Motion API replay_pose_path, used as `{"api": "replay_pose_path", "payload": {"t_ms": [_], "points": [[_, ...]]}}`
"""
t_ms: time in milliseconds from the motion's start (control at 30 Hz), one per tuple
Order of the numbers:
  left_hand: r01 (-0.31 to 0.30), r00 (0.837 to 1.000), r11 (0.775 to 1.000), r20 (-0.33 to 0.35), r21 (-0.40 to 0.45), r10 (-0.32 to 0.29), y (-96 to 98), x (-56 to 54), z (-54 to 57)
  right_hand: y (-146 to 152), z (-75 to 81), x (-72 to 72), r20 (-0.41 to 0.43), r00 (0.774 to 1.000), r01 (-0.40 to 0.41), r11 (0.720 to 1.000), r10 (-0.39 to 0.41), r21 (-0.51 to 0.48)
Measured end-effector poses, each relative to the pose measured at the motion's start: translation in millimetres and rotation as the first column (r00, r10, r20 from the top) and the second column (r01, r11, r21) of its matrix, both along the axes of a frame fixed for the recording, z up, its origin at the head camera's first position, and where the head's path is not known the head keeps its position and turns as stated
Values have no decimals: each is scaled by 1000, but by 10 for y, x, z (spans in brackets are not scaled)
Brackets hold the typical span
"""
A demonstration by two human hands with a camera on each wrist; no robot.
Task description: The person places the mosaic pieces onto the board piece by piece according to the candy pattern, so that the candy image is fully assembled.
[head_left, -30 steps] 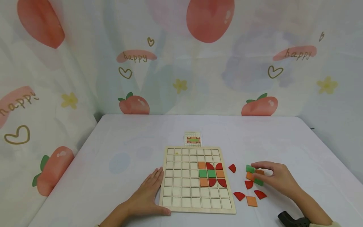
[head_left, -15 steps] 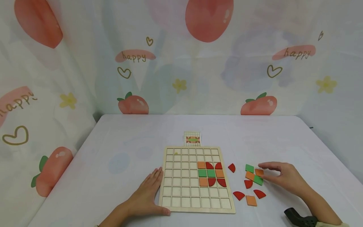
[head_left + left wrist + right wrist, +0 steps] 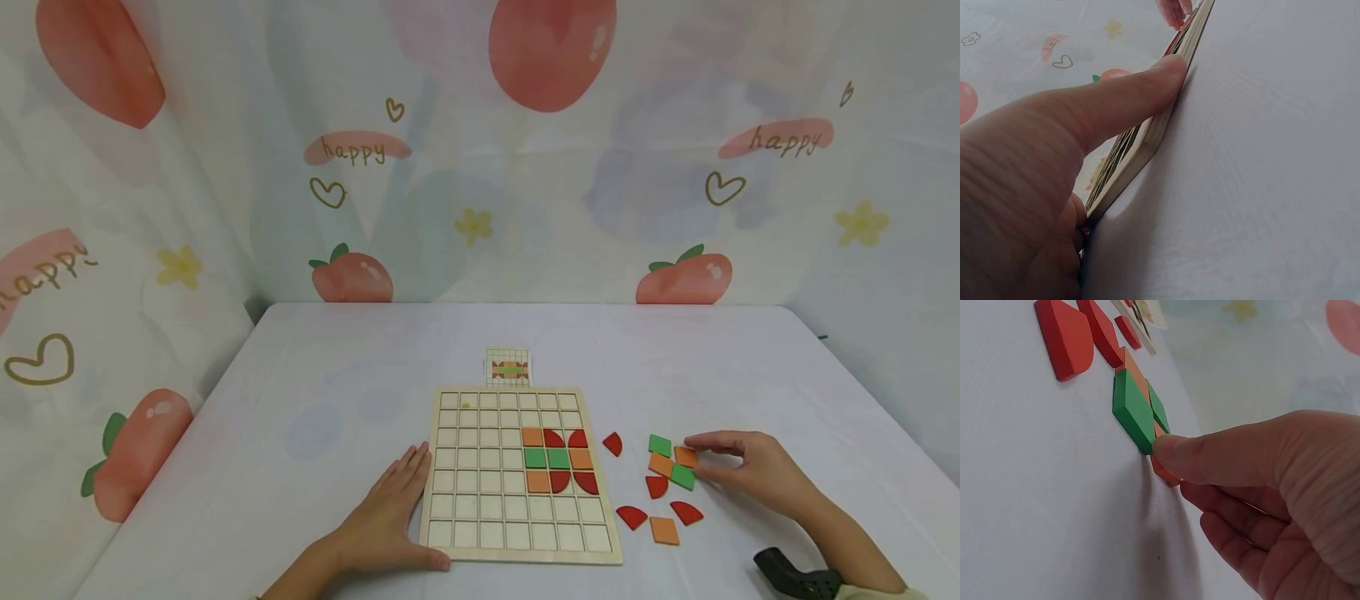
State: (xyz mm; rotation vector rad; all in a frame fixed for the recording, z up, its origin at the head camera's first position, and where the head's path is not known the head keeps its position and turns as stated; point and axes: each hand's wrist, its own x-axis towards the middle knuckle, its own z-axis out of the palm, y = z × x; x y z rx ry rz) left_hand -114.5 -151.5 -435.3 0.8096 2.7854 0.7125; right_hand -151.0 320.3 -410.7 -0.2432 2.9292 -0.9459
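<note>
In the head view my left hand (image 3: 386,521) lies at the near-left corner of a wooden grid board (image 3: 468,483), fingers straight along its left side. Its thumb rests on the board's near edge, seen closely in the left wrist view (image 3: 1154,128). My right hand (image 3: 757,467) is at the loose tiles, pinching an orange square tile (image 3: 685,456) between thumb and index fingertips. In the right wrist view the thumb tip also overlaps the corner of a green square tile (image 3: 1134,412). Another orange tile (image 3: 660,465) and green tile (image 3: 660,445) sit against it.
Orange, green and red tiles fill several cells at the board's right side. Red quarter-circle tiles (image 3: 632,517) and an orange square (image 3: 664,531) lie to its right. A small pattern card (image 3: 508,367) is beyond the far edge. A black wrist device (image 3: 795,575) is on the right forearm.
My right hand has shifted right from over the tile cluster, uncovering its tiles, and then holds nearly still at the orange tile. My left hand and the board stay put.
</note>
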Motion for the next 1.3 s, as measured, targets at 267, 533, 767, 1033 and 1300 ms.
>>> {"api": "replay_pose_path", "payload": {"t_ms": [267,533,767,1033,1300], "points": [[7,1000,1000,-7,22,-7,-7,3,-6,20,0,-12,-19,1000,-22,999,23,23],[1,1000,1000,-1,13,-1,-10,-5,-25,-2,-47,-40,-26,999,-23,999,24,26],[-3,1000,1000,-2,5,3,-14,-10,-40,-1,-60,-49,-59,998,-15,999,17,41],[-2,1000,1000,7,8,2,-3,-10,-31,-26,-30,-58,-101,995,-1,1000,2,13],[-5,1000,1000,13,2,5,2,-3,-11,-186,-6,-116,-199,978,-60,998,58,-6]]}}
